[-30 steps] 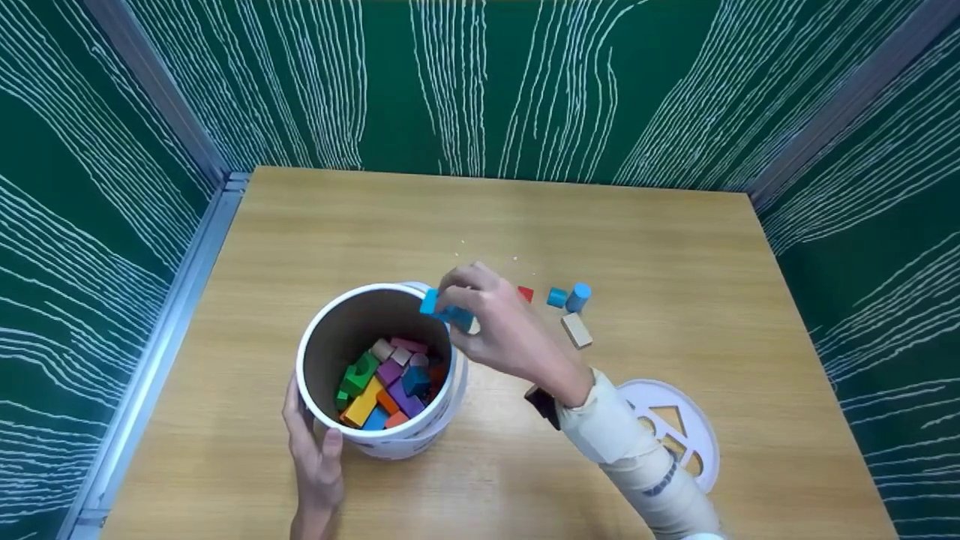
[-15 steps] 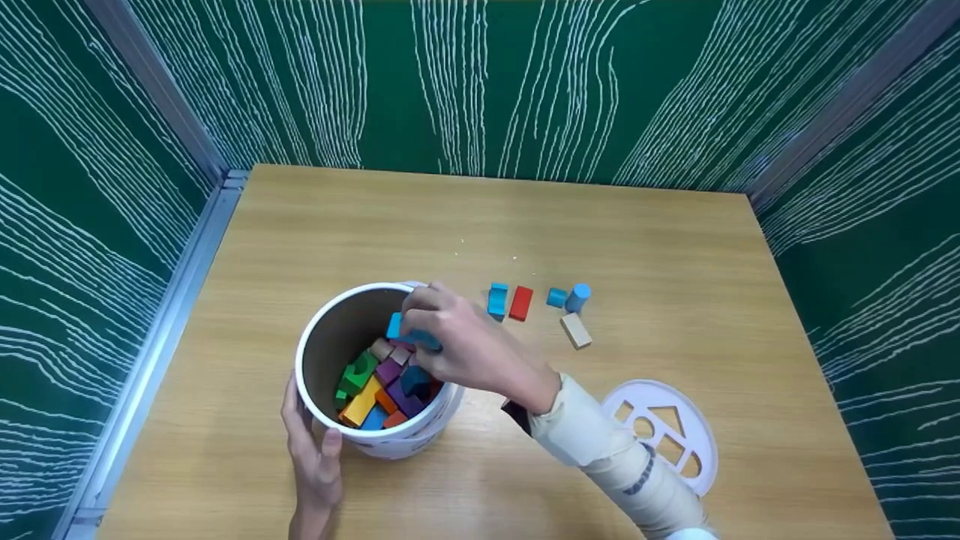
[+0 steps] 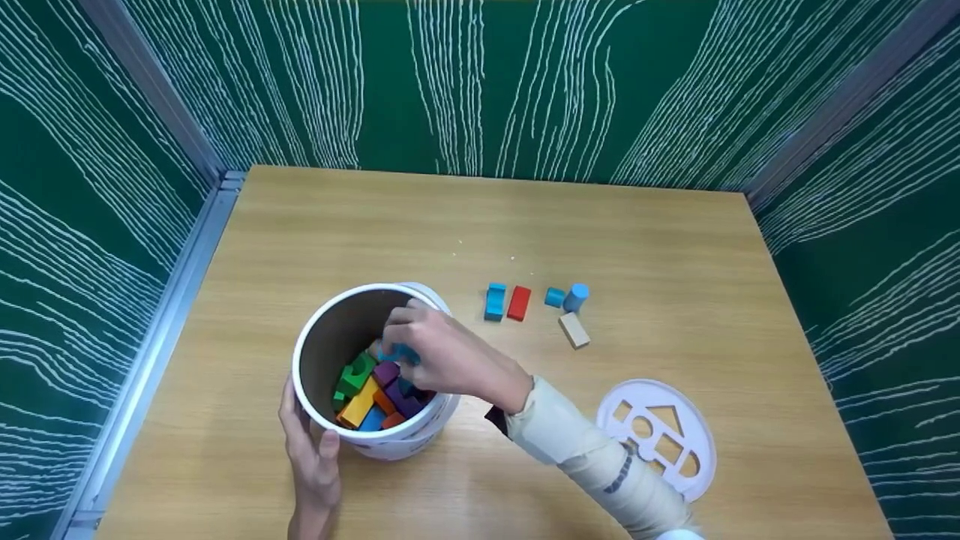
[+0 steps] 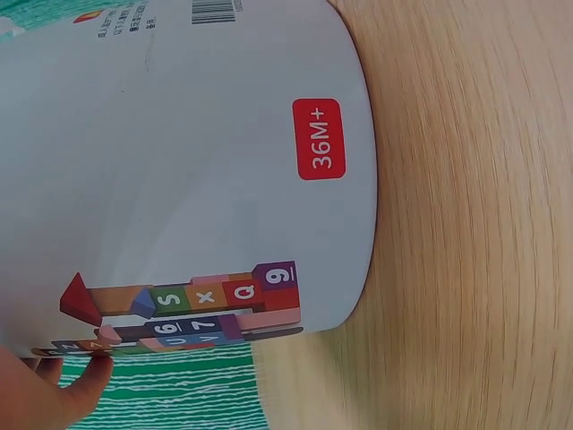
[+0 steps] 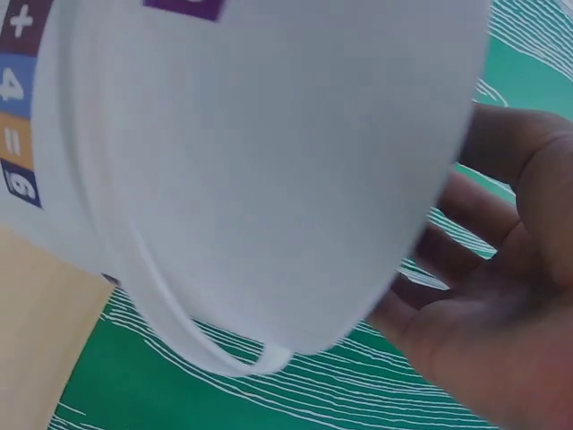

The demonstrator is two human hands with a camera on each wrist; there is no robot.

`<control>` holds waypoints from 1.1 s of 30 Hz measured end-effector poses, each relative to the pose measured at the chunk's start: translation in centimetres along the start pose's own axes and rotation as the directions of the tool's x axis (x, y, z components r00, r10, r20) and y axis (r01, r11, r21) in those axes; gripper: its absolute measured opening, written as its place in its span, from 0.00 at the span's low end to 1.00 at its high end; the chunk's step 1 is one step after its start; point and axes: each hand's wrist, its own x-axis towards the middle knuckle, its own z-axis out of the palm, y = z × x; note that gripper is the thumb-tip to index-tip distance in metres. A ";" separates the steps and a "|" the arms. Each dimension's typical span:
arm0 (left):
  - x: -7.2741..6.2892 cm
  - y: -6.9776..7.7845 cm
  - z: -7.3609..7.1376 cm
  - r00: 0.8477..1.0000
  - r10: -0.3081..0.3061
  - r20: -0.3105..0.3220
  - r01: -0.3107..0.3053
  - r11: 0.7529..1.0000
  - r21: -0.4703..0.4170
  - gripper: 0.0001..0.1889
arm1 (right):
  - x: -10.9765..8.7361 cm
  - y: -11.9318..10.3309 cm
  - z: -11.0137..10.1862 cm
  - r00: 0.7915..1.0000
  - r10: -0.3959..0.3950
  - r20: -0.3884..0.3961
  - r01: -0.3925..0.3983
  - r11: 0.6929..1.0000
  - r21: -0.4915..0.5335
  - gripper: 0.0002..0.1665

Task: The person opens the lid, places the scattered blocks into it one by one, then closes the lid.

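Right grip (image 3: 444, 346) clasps one blue block (image 3: 403, 352), left grip (image 3: 315, 463) one bucket (image 3: 391, 448); five blocks (image 3: 519, 303) outside.

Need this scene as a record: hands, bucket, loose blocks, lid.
Left hand: rests against the outside of the white cylindrical bucket
Right hand: in the bucket's mouth, holding a blue block, shape partly hidden
Bucket contents: multicoloured blocks
Loose on wood-grain table: light-blue block, red rectangular block, two blue cylinders, beige rectangular block
Right of bucket, head view: round white lid with shaped cut-outs, flat on table
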 end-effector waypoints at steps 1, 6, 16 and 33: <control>0.0 0.0 0.0 1.000 0.004 -0.001 -0.004 1.000 -0.007 0.35 | 0.1 0.1 0.2 1.000 0.004 0.011 -0.004 1.000 0.002 0.10; 0.0 0.0 -0.1 1.000 0.003 -0.008 -0.003 1.000 -0.025 0.36 | 0.5 0.3 1.0 0.997 0.020 0.073 -0.020 1.000 0.002 0.13; 0.1 -0.2 -0.2 1.000 0.009 0.006 -0.009 1.000 0.013 0.35 | 1.2 0.6 1.7 0.980 0.081 0.181 -0.078 0.997 -0.026 0.17; 0.2 -0.4 -0.3 0.997 0.079 0.022 -0.079 0.997 -0.015 0.36 | 1.6 0.2 2.5 0.960 0.138 0.245 -0.102 0.983 -0.154 0.19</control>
